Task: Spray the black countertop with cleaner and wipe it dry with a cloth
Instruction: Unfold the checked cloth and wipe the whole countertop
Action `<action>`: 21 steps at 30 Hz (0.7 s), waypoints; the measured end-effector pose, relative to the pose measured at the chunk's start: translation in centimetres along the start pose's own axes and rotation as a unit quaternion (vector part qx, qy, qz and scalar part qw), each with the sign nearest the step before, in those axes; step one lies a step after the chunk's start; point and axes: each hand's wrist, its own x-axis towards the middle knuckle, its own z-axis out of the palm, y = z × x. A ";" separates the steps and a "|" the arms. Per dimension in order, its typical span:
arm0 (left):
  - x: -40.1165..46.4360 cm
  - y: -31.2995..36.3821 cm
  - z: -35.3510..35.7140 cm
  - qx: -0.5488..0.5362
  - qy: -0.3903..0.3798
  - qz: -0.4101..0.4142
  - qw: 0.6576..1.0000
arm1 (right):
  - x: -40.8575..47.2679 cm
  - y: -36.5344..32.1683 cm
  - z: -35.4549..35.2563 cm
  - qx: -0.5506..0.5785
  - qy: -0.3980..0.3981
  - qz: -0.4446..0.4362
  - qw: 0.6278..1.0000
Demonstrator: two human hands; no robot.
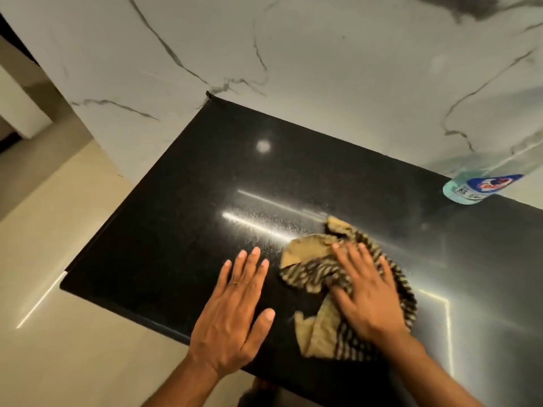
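Note:
The black countertop (pixel 182 224) fills the middle of the view and shows fine spray droplets around a bright light streak. A crumpled tan cloth with dark stripes (pixel 308 259) lies on it at the centre right. My right hand (pixel 367 292) presses flat on the cloth, fingers spread over it. My left hand (pixel 235 312) rests flat on the bare counter just left of the cloth, fingers apart, holding nothing. The cleaner bottle (pixel 473 188), clear with blue liquid and a blue label, stands at the back right against the wall.
A white marble wall with grey veins (pixel 323 69) borders the counter at the back and left. The counter's left and near edges drop off to a beige tiled floor (pixel 58 318).

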 end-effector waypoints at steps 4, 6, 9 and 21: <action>0.1 -0.1 -0.1 0.011 -0.013 0.004 1.000 | 9.0 5.0 -2.2 0.018 0.007 0.120 0.993; 0.1 -0.2 0.0 0.025 -0.019 0.004 1.000 | 13.9 6.2 -3.1 0.021 0.003 0.144 0.989; 0.4 -0.5 0.4 0.066 -0.016 0.014 0.998 | 20.8 4.9 -4.1 0.025 -0.001 0.159 0.987; 0.8 -2.0 2.7 0.220 0.014 0.016 0.975 | 34.8 -7.6 -3.7 -0.022 -0.030 -0.025 0.999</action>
